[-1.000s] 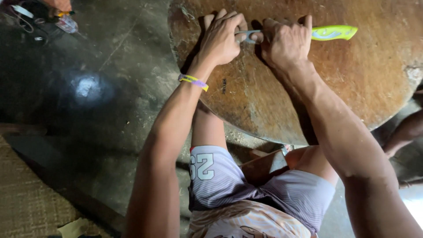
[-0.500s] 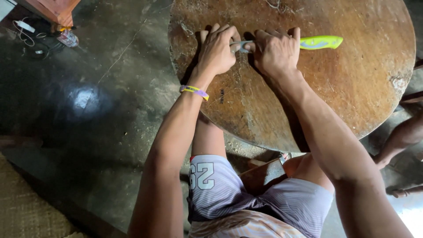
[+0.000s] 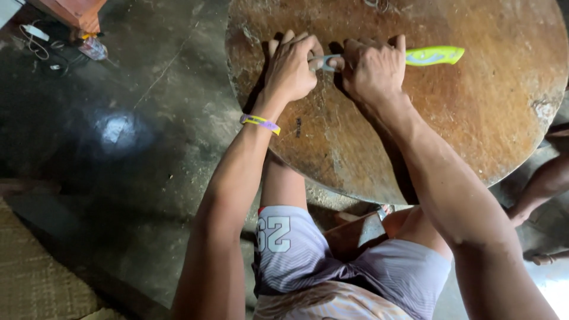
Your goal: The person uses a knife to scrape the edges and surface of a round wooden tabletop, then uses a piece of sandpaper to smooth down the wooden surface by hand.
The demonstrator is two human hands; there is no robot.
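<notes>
1. The person sits at a round wooden table (image 3: 474, 118); its top is worn and scratched, with a pale chipped spot near the rim at 3 o'clock.
2. The right hand (image 3: 370, 71) rests on the table top, and its grip is closed around a knife (image 3: 415, 57). The lime-green handle comes out of the fist toward 3 o'clock.
3. A short grey part of the blade shows between the two hands, pointing toward 9 o'clock. The rest of the blade is hidden by the fingers.
4. The left hand (image 3: 290, 68) lies just beside the right one, at 9 o'clock from it. Its fingers are curled down over the blade end of the knife, so this grip is closed too; I cannot tell if something small is pressed under these fingers.
5. On the left wrist there is a thin yellow wristband (image 3: 259, 122) with a purple mark.
6. The knife is on the upper half of the table, near 12 o'clock of the top and well apart from the near rim.
7. Below the table edge I see grey shorts (image 3: 332, 266) with white print on the person's legs.
8. The dark concrete floor (image 3: 130, 148) fills the left side. At 10 o'clock, a small bottle (image 3: 92, 47) and a white cable (image 3: 35, 35) lie on it, beside a reddish wooden piece of furniture (image 3: 74, 12).
9. At 4 o'clock, beyond the table, another person's bare leg (image 3: 542, 186) is visible.
</notes>
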